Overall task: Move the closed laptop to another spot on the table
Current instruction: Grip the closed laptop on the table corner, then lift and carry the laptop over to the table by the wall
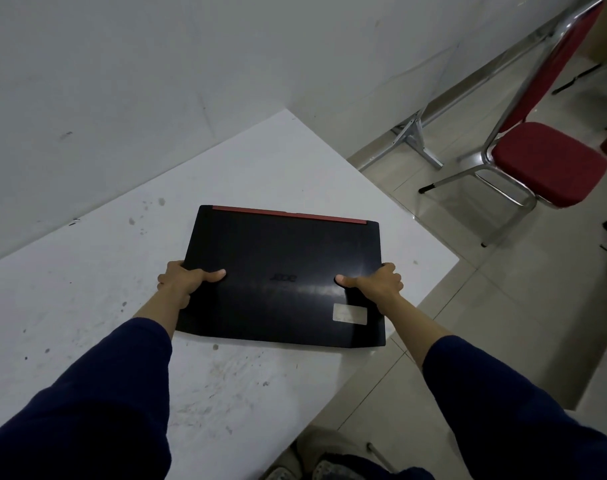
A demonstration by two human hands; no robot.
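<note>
A closed black laptop (281, 258) with a red strip along its far edge and a pale sticker near its front right corner lies over the white table (87, 306). Its near right corner reaches past the table's right edge. My left hand (184, 282) grips the laptop's left side, thumb on the lid and fingers underneath. On the opposite side my right hand (375, 284) holds it the same way. Whether the laptop rests on the table or is lifted slightly I cannot tell.
The stained white table stands against a grey wall (122, 81) at the back and left. A red padded chair (544, 161) with a metal frame stands on the tiled floor (503, 306) to the right. A metal stand leg (413, 136) is near the wall.
</note>
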